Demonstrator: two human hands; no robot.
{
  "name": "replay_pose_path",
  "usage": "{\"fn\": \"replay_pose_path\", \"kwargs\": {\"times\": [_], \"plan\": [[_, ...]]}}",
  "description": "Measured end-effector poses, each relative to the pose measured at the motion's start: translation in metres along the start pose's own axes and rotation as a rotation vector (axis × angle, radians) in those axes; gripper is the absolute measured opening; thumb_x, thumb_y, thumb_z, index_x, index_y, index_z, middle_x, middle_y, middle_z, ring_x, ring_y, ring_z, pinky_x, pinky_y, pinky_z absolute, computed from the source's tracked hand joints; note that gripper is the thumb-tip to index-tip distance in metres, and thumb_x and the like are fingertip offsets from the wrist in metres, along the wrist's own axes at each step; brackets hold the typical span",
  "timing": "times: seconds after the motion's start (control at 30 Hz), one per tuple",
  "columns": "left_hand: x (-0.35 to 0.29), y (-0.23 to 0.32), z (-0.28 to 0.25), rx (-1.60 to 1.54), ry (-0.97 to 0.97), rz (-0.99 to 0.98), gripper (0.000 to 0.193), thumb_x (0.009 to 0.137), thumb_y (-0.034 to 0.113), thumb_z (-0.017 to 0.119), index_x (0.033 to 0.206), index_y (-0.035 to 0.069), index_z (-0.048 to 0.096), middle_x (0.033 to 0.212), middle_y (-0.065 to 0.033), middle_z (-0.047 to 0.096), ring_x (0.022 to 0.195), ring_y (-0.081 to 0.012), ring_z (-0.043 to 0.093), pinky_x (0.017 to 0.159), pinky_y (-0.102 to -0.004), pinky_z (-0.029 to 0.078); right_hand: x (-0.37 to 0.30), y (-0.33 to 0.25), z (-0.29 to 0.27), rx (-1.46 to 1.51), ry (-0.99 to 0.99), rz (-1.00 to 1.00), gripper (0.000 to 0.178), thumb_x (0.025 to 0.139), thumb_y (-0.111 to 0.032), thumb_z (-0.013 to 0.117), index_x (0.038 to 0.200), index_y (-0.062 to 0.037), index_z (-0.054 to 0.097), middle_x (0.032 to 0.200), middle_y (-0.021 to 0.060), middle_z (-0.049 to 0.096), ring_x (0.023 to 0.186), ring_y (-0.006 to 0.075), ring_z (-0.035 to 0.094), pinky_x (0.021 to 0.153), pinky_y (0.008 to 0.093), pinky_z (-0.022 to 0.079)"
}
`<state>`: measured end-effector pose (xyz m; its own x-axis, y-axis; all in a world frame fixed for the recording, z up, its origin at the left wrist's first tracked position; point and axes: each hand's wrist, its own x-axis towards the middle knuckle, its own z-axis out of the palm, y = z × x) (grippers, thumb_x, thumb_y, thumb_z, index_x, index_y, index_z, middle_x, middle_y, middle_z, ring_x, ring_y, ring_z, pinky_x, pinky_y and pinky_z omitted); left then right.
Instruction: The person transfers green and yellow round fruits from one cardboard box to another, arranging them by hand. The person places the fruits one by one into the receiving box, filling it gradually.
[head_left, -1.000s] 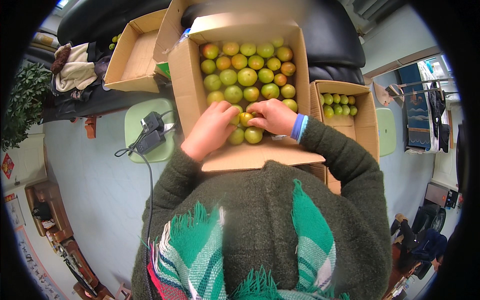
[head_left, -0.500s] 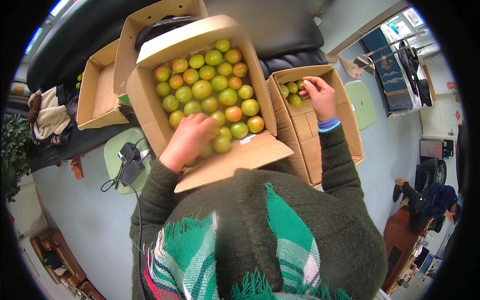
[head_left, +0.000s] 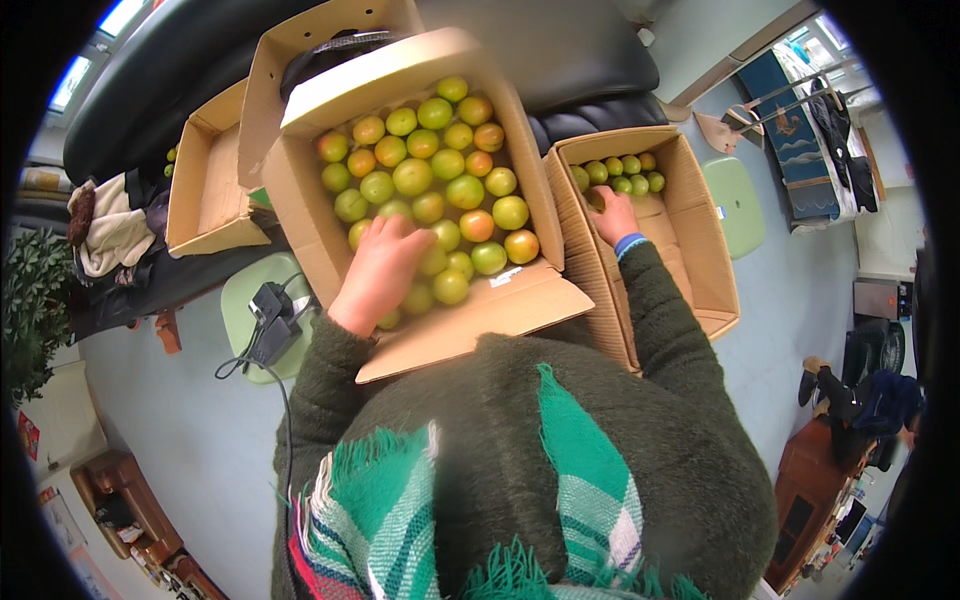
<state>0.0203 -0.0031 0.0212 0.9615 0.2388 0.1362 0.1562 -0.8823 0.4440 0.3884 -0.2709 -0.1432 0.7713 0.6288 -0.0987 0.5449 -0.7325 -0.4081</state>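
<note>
A cardboard box (head_left: 468,310) in front of me holds many green tomatoes (head_left: 412,177), several blushed orange. My left hand (head_left: 385,262) is among them at the near left, its fingers bent downward; what they grip is hidden under the hand. In the narrower cardboard box (head_left: 700,290) to the right, small rows of green tomatoes (head_left: 622,184) lie along the far end. My right hand (head_left: 615,217) reaches in at the near side of these rows, its fingers closed round a tomato (head_left: 597,203) that is mostly covered.
Another cardboard box (head_left: 212,190) and a box with dark contents stand behind on a black sofa (head_left: 180,70). Green stools (head_left: 735,205) flank the boxes; a black adapter (head_left: 268,325) with a cable lies on the left one. A person (head_left: 870,405) is at the far right.
My right hand has moved left and down to the near side of the tomato rows, uncovering more of them. My left hand stays at about the same spot.
</note>
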Motion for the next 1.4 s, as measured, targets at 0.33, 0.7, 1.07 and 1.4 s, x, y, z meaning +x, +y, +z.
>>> {"fn": "replay_pose_path", "kwargs": {"times": [0.33, 0.7, 1.07, 1.4], "plan": [[-0.01, 0.0, -0.004, -0.13, 0.156, -0.026, 0.027, 0.094, -0.004, 0.065, 0.119, 0.003, 0.07, 0.117, -0.0164, 0.065, 0.113, -0.0399, 0.061, 0.097, -0.0473, 0.053, 0.009, -0.005, -0.001, -0.012, -0.118, -0.024, 0.048, 0.088, -0.024, 0.081, 0.133, -0.0108, 0.072, 0.127, 0.0424, 0.064, 0.12, 0.0516, 0.062, 0.107, 0.0507, 0.053], [-0.013, 0.001, -0.004, -0.166, 0.183, -0.019, 0.025, 0.094, -0.003, 0.066, 0.118, 0.003, 0.07, 0.117, -0.0161, 0.066, 0.111, -0.0398, 0.062, 0.096, -0.0469, 0.053, 0.017, 0.015, 0.028, 0.039, -0.032, -0.004, 0.047, 0.092, -0.024, 0.077, 0.136, -0.0101, 0.071, 0.143, 0.0463, 0.05, 0.129, 0.0587, 0.056, 0.114, 0.0517, 0.049], [-0.012, 0.004, -0.005, -0.176, 0.167, -0.025, 0.027, 0.091, -0.004, 0.068, 0.118, 0.002, 0.069, 0.117, -0.0164, 0.066, 0.112, -0.0405, 0.062, 0.096, -0.0469, 0.053, -0.001, 0.012, 0.023, 0.024, 0.117, -0.029, 0.047, 0.082, -0.026, 0.087, 0.124, -0.0057, 0.078, 0.131, 0.0353, 0.066, 0.12, 0.0497, 0.065, 0.107, 0.0495, 0.052], [0.016, 0.026, -0.031, -0.272, 0.077, 0.122, 0.046, 0.088, 0.002, 0.076, 0.133, 0.007, 0.066, 0.128, -0.0158, 0.063, 0.118, -0.0395, 0.062, 0.099, -0.0455, 0.053, -0.082, -0.102, -0.136, 0.91, 0.128, -0.175, 0.06, 0.083, -0.012, 0.09, 0.136, 0.0028, 0.067, 0.146, 0.0155, 0.058, 0.117, 0.0231, 0.07, 0.101, 0.0359, 0.059]]}}
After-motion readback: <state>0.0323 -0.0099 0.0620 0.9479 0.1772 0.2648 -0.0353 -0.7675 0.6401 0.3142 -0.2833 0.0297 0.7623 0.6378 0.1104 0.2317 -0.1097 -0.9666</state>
